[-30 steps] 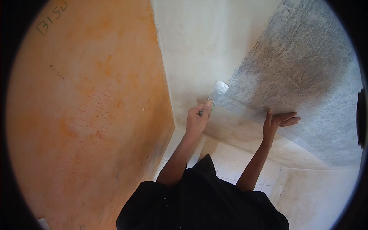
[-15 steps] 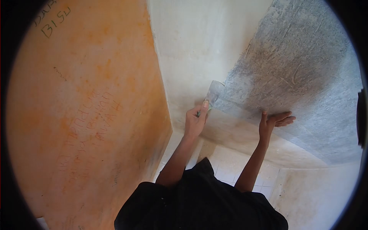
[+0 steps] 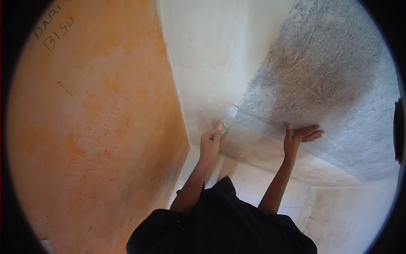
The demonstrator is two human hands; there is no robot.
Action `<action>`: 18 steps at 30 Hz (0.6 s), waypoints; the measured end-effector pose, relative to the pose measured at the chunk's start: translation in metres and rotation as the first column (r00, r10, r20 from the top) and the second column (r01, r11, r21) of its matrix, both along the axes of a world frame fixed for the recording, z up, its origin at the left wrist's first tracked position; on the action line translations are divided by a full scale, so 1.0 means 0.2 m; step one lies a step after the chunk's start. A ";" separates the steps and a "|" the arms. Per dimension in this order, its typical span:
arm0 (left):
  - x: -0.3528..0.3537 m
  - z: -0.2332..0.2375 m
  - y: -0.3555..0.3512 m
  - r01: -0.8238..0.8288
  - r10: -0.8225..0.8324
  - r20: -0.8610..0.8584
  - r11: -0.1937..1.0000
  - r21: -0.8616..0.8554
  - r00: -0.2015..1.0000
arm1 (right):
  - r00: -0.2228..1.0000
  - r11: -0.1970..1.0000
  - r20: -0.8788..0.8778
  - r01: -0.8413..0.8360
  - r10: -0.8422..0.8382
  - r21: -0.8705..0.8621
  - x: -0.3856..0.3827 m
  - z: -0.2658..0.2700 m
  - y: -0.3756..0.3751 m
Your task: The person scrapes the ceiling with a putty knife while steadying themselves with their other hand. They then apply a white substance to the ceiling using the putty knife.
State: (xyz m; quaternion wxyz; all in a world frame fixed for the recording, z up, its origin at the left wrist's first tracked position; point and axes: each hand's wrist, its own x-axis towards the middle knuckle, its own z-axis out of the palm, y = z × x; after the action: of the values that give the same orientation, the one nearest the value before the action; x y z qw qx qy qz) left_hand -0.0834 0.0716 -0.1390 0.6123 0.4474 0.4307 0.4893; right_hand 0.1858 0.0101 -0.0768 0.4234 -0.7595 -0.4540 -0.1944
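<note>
My left hand (image 3: 210, 143) is closed round the handle of a scraper (image 3: 229, 113) with a broad, flat metal blade. The blade points up along the wall, its tip close to the lower left border of a rough grey patch (image 3: 321, 80). Whether the blade's edge touches the wall is hard to make out. To the right, my right hand (image 3: 301, 136) lies with fingers stretched out and thumb raised, at the lower part of the grey patch. It holds nothing.
Pale whitish wall (image 3: 211, 46) surrounds the grey patch. On the left stands an orange wall (image 3: 97, 139) with handwriting, meeting the pale wall in a corner. Below, white tiles (image 3: 249, 192) show past my dark shirt (image 3: 224, 224).
My left hand has moved down and slightly left with the scraper, drawing the blade away from the grey patch's edge. My right hand stays nearly where it was.
</note>
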 end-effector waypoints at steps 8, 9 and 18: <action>-0.02 -0.02 0.00 -0.015 0.011 -0.094 0.999 -0.041 0.996 | 1.000 1.000 -0.028 0.004 -0.003 0.011 -0.01 0.03 0.02; -0.01 0.01 0.02 -0.015 0.013 -0.091 1.000 -0.027 0.996 | 1.000 1.000 -0.029 0.005 -0.004 0.025 -0.01 0.05 0.04; -0.01 0.02 0.03 0.043 -0.045 -0.032 0.998 -0.049 0.998 | 0.999 1.000 0.044 0.026 -0.027 0.013 -0.02 0.01 0.01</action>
State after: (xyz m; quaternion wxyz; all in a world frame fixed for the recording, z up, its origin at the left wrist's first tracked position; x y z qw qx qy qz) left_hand -0.0858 0.0767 -0.1347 0.6263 0.4499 0.4427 0.4576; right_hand 0.1826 0.0121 -0.0749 0.4153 -0.7583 -0.4520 -0.2195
